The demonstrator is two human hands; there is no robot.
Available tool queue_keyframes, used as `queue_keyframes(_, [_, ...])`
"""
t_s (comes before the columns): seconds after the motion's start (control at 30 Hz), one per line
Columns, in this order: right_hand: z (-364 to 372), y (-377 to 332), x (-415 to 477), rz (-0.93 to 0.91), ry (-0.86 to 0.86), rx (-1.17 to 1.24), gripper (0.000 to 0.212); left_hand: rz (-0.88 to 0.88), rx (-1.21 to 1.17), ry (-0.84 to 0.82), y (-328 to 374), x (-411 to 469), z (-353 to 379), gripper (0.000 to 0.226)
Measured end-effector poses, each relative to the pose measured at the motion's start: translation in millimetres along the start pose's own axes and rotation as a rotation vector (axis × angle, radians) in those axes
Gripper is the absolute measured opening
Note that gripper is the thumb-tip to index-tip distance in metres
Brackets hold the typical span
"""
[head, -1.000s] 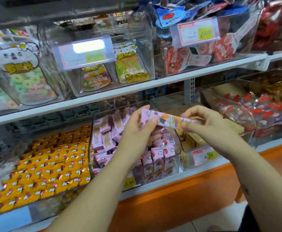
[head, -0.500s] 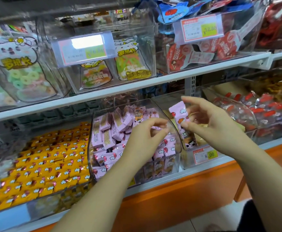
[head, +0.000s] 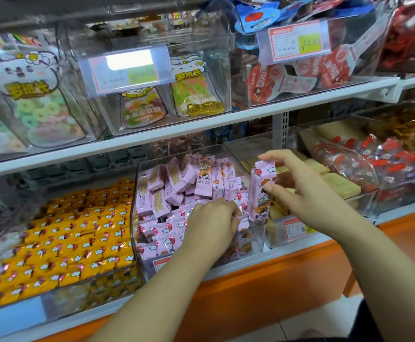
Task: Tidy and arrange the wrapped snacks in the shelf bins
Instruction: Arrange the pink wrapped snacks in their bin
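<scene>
The right hand (head: 307, 193) pinches a long pink snack bar (head: 260, 191) between the thumb, pressed on the bar's front, and the forefinger, hooked over its top end. The bar stands nearly upright, with its lower end at the right wall of the clear bin (head: 137, 183) in the middle of the lower shelf (head: 399, 212). The bin is full of pink packets (head: 177, 178). Those at the back stand loosely on end and those near the front wall lie flat.

The left hand (head: 211, 225) reaches into the front of this bin, knuckles up, with its fingers curled down among the packets just left of the bar. I cannot tell whether they grip one.

Toward the shelf's left end is a bin of yellow packets (head: 78, 238) lying in rows. To the right is a bin of pale wafers (head: 337, 186) with a price tag (head: 297, 229) on its front.
</scene>
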State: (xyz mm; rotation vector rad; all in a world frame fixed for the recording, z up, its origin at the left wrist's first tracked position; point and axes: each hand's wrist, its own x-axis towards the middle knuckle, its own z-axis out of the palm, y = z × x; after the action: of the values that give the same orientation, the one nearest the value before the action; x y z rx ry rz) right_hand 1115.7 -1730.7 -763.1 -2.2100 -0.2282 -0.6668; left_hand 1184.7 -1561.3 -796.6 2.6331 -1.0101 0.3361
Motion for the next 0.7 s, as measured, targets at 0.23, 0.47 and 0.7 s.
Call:
queue_keyframes(0.23, [1.6,-0.9,-0.2,-0.014,0.003,0.029,0.045,-0.026,-0.024,0.0,-1.3,-2.6,1.8,0.017])
queue_keyframes(0.47, [-1.0,3.5,-0.8,-0.029,0.061,0.023,0.043,-0.02,-0.018,-0.007,-1.2,-3.6,0.9,0.017])
queue_keyframes(0.7, [7.6,2.4,-0.8,-0.036,-0.004,-0.037,0.04,-0.024,-0.015,-0.012,-0.7,-4.2,-0.2,0.017])
